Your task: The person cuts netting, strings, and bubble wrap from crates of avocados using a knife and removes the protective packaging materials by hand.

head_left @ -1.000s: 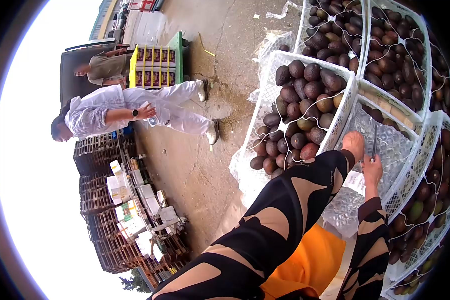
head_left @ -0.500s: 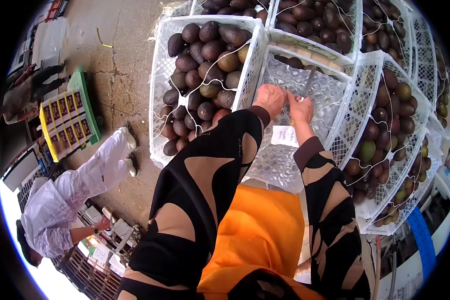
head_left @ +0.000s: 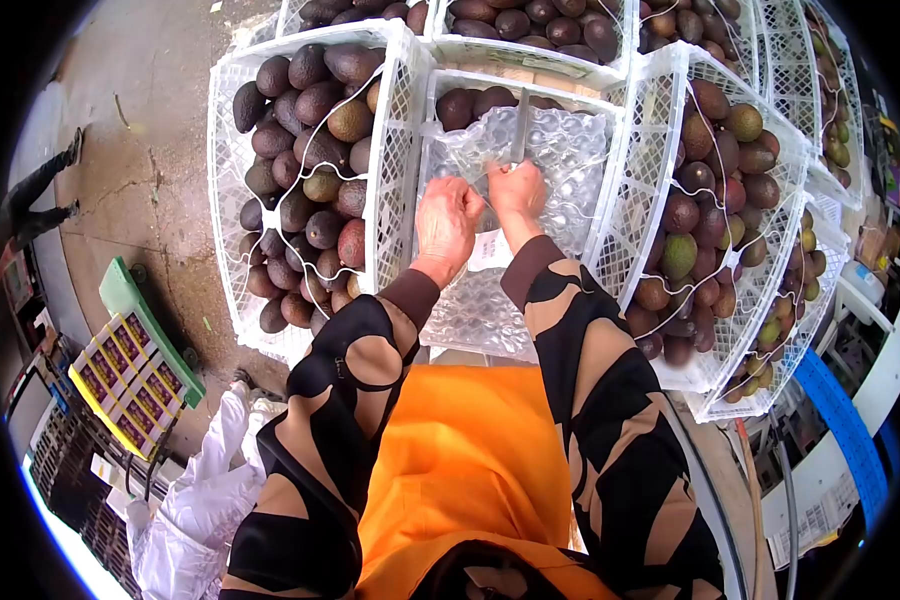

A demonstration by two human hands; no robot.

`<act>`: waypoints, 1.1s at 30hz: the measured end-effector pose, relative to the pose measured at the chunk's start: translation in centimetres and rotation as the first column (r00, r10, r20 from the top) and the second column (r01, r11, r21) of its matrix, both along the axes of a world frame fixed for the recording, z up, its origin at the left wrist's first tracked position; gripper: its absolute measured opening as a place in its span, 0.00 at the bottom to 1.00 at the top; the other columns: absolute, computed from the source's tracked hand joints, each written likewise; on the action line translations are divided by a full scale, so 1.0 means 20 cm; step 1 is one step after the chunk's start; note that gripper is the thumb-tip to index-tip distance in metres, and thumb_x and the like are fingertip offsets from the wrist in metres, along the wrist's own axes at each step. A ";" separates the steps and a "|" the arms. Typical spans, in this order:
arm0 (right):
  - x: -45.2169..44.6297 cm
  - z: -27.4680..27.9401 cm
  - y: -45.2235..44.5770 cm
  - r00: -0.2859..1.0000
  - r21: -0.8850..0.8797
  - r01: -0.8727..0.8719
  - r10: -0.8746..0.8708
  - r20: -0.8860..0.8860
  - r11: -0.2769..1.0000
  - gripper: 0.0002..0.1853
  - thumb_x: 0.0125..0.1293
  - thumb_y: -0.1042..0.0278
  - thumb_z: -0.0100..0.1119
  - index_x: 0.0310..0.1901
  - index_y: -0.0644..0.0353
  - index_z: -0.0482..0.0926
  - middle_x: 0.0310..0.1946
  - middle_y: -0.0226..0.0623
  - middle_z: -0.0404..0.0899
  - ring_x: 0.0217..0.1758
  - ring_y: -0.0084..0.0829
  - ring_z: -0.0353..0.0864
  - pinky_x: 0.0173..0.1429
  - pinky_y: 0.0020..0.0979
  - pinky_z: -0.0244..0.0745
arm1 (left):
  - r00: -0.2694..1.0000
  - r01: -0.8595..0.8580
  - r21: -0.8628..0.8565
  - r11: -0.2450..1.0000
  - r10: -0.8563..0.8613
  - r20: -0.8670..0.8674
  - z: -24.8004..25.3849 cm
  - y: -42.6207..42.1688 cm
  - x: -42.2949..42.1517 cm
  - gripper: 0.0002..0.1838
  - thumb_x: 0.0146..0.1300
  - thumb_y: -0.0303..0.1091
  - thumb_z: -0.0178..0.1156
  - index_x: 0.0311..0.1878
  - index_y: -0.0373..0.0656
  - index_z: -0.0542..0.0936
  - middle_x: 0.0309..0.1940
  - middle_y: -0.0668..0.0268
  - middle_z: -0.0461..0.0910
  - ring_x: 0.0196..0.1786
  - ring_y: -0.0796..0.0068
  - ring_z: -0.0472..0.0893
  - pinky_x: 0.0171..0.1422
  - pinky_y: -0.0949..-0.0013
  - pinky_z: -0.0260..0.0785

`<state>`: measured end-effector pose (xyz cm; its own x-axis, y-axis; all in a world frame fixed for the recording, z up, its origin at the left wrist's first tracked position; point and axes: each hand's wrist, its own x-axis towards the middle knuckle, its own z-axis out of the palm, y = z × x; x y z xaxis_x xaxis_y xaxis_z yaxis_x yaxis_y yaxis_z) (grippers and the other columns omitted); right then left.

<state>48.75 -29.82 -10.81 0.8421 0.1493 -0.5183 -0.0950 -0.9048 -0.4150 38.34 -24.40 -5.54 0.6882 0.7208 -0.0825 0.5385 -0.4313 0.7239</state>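
Observation:
A white crate [head_left: 610,150] stands before me, with bubble wrap [head_left: 570,145] spread over dark avocados [head_left: 457,108] that show at its far edge. My right hand [head_left: 517,190] is closed around a knife [head_left: 522,125], its blade pointing away from me. Close by on the left, my left hand [head_left: 449,220] has its fingers pinched together over the wrap; what they hold, if anything, is too small to make out. A white label [head_left: 488,250] lies on the wrap between my wrists.
Crates of avocados tied with white string stand at the left [head_left: 322,185], right [head_left: 705,230] and far side. A green cart [head_left: 135,310] with yellow-strapped boxes is at the left, near a person in white [head_left: 205,500]. Another person's legs [head_left: 45,190] show at far left.
The view has swung, bringing the crate to the centre. My hands have come apart slightly, with the knife still in my right hand. The person in white is now lower in view.

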 end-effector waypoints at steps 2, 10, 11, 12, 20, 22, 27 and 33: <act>0.00 -0.01 -0.04 1.000 0.087 0.006 -0.006 0.006 0.996 0.19 0.49 0.51 0.70 0.28 0.60 0.80 0.27 0.45 0.83 0.34 0.52 0.83 0.40 0.48 0.75 | 0.998 -0.013 0.070 0.997 0.017 -0.064 -0.05 0.00 0.01 0.08 0.56 0.26 0.58 0.24 0.35 0.72 0.28 0.56 0.75 0.40 0.60 0.74 0.45 0.61 0.68; -0.01 0.21 -0.07 0.990 0.015 0.129 -0.129 0.050 0.992 0.25 0.42 0.49 0.76 0.34 0.59 0.77 0.26 0.44 0.82 0.35 0.48 0.84 0.38 0.48 0.75 | 0.782 -0.412 -0.792 0.451 0.621 -0.053 0.02 -0.05 0.15 0.10 0.66 0.27 0.55 0.48 0.39 0.68 0.23 0.67 0.75 0.19 0.83 0.67 0.25 0.75 0.62; -0.01 0.15 -0.06 0.986 -0.016 0.153 -0.152 0.063 0.988 0.26 0.42 0.49 0.77 0.35 0.59 0.77 0.28 0.44 0.82 0.37 0.48 0.84 0.39 0.48 0.76 | 0.809 -0.408 -0.809 0.423 0.578 -0.106 0.04 -0.05 0.15 0.11 0.67 0.30 0.55 0.49 0.40 0.68 0.23 0.69 0.74 0.19 0.83 0.66 0.23 0.76 0.60; 0.00 0.10 -0.06 0.983 -0.061 0.175 -0.171 0.061 0.983 0.26 0.42 0.49 0.77 0.36 0.59 0.77 0.29 0.44 0.83 0.38 0.48 0.84 0.39 0.48 0.76 | 0.828 -0.424 -0.820 0.385 0.531 -0.179 0.07 -0.06 0.14 0.11 0.69 0.33 0.55 0.50 0.40 0.68 0.22 0.70 0.73 0.18 0.84 0.65 0.22 0.77 0.58; 0.06 0.06 -0.18 0.971 0.032 -0.234 0.235 -0.050 0.972 0.11 0.53 0.65 0.67 0.34 0.62 0.83 0.34 0.53 0.84 0.39 0.51 0.84 0.44 0.43 0.78 | 0.757 -0.273 -0.859 0.432 0.648 0.086 0.36 -0.41 -0.04 0.13 0.74 0.32 0.50 0.59 0.44 0.68 0.19 0.80 0.62 0.22 0.90 0.58 0.26 0.82 0.52; 0.19 0.37 -0.30 0.863 0.119 -0.402 0.419 -0.283 0.908 0.09 0.49 0.72 0.66 0.33 0.63 0.80 0.25 0.46 0.81 0.33 0.45 0.84 0.39 0.39 0.76 | 0.803 -0.281 -0.822 0.496 0.591 0.082 0.39 -0.50 -0.14 0.18 0.74 0.31 0.50 0.65 0.45 0.65 0.20 0.80 0.62 0.22 0.90 0.58 0.27 0.82 0.52; 0.33 0.92 -0.29 0.916 0.066 -0.379 0.364 0.169 0.923 0.19 0.46 0.61 0.75 0.33 0.64 0.77 0.28 0.43 0.80 0.32 0.43 0.81 0.40 0.40 0.74 | 0.973 -0.229 -0.622 0.749 0.149 -0.179 0.53 -0.49 -0.12 0.32 0.72 0.45 0.54 0.73 0.39 0.60 0.14 0.69 0.66 0.20 0.80 0.65 0.27 0.70 0.60; 0.47 0.56 0.10 0.574 -0.118 -0.818 0.808 -0.128 0.563 0.21 0.50 0.54 0.72 0.35 0.65 0.80 0.35 0.49 0.83 0.42 0.47 0.83 0.48 0.46 0.75 | 0.979 0.144 -0.475 0.868 -0.194 -0.057 0.50 -0.54 -0.13 0.21 0.69 0.41 0.56 0.22 0.39 0.68 0.17 0.57 0.68 0.25 0.51 0.69 0.36 0.57 0.64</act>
<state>58.07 -27.79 0.44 0.3738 0.6756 -0.6355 0.6955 -0.6575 -0.2899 35.69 -35.15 4.42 0.7664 0.4541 -0.4544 0.5678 -0.1479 0.8098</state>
